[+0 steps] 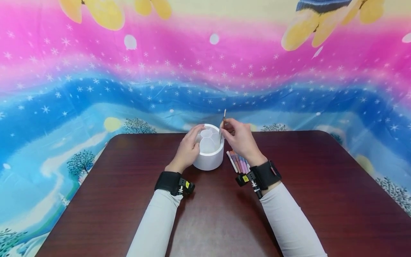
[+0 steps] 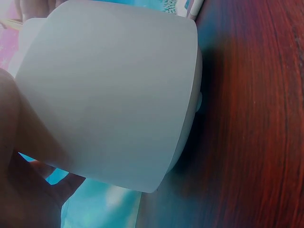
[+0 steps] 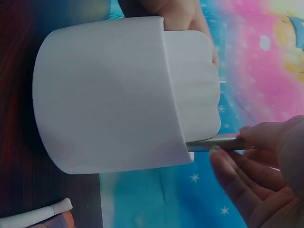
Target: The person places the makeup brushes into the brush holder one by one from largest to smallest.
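A round white desk organizer [image 1: 208, 162] with divided compartments stands on the table, its raised inner insert [image 3: 192, 85] showing in the right wrist view. My left hand [image 1: 187, 148] grips its left side, thumb on the near side and fingers at the far rim. Between thumb and fingertips, my right hand [image 1: 240, 137] pinches a slim stick with a silvery shaft [image 3: 218, 142] and a pale upper tip. The stick is nearly upright, and its lower end is hidden inside the organizer's right edge. Whether it is a brush or a pen cannot be told.
Several slim coloured markers [image 1: 237, 162] lie side by side on the dark wood table [image 1: 135, 185], just right of the organizer and below the right hand. Behind the table's far edge hangs a bright patterned cloth [image 1: 179, 78].
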### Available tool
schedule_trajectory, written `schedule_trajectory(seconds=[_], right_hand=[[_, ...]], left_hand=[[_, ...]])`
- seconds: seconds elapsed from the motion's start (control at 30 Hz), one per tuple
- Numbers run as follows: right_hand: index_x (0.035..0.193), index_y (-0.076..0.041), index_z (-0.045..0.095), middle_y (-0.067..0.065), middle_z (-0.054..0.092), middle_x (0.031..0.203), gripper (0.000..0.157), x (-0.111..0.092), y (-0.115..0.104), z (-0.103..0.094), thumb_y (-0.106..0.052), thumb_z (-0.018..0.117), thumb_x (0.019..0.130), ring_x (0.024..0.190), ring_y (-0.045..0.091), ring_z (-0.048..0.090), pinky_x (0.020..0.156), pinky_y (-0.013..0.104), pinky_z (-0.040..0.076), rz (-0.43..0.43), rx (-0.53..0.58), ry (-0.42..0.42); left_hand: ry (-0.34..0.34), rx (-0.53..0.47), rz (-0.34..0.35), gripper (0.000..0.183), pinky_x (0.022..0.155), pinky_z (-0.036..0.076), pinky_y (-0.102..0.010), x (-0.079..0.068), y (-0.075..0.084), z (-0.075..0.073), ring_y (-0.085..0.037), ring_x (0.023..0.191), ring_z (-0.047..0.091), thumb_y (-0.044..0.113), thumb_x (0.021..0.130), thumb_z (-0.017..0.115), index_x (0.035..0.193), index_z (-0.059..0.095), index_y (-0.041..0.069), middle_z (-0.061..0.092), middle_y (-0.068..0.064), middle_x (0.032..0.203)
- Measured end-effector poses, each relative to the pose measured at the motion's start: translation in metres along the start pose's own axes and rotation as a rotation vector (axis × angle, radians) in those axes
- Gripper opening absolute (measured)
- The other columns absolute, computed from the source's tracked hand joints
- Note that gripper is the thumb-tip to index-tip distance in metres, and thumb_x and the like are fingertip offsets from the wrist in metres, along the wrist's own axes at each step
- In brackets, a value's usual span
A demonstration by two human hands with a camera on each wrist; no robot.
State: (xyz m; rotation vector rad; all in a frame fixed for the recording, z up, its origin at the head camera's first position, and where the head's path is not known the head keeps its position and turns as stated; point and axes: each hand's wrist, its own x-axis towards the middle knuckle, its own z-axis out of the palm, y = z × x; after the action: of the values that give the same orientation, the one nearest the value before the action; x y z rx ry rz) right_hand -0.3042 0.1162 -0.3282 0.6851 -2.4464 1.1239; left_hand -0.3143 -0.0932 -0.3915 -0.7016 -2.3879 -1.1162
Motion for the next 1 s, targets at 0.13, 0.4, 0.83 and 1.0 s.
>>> schedule_trajectory(seconds=[0.13, 0.4, 0.83, 1.0], right_hand=[[0.117, -0.006, 0.058, 0.005, 0.066, 0.096, 0.027, 0.000, 0.001, -0.001, -0.016, 0.058, 0.092, 0.083, 0.009, 0.060, 0.072, 0.029, 0.053, 0.029, -0.057, -0.048], [0.114, -0.002, 0.060, 0.008, 0.065, 0.098, 0.026, 0.001, 0.004, -0.016, -0.012, 0.059, 0.090, 0.088, 0.014, 0.059, 0.075, 0.033, 0.052, -0.032, -0.091, 0.015], [0.113, -0.004, 0.061, 0.009, 0.064, 0.097, 0.025, -0.004, 0.011, -0.062, -0.015, 0.057, 0.091, 0.088, 0.018, 0.057, 0.077, 0.042, 0.049, 0.027, -0.126, 0.097], [0.115, -0.003, 0.060, 0.011, 0.064, 0.098, 0.026, -0.008, 0.021, -0.069, -0.015, 0.056, 0.092, 0.089, 0.022, 0.057, 0.077, 0.043, 0.048, 0.079, -0.175, 0.070]], left_hand=[[-0.009, 0.000, -0.012, 0.060, 0.104, 0.031, -0.045, -0.001, 0.000, 0.001, -0.006, 0.131, 0.023, -0.006, 0.081, 0.042, 0.137, 0.043, 0.017, 0.033, 0.008, 0.145], [-0.004, -0.004, -0.001, 0.059, 0.104, 0.031, -0.046, 0.000, 0.002, 0.000, -0.007, 0.131, 0.023, -0.006, 0.081, 0.042, 0.136, 0.043, 0.016, 0.033, 0.008, 0.145], [-0.001, -0.015, -0.005, 0.060, 0.103, 0.031, -0.047, 0.001, 0.003, -0.001, -0.006, 0.131, 0.023, -0.007, 0.080, 0.042, 0.136, 0.044, 0.016, 0.035, 0.005, 0.145], [-0.003, -0.015, -0.014, 0.060, 0.103, 0.032, -0.046, 0.000, 0.002, -0.001, -0.006, 0.131, 0.023, -0.008, 0.081, 0.042, 0.135, 0.044, 0.016, 0.035, 0.004, 0.145]])
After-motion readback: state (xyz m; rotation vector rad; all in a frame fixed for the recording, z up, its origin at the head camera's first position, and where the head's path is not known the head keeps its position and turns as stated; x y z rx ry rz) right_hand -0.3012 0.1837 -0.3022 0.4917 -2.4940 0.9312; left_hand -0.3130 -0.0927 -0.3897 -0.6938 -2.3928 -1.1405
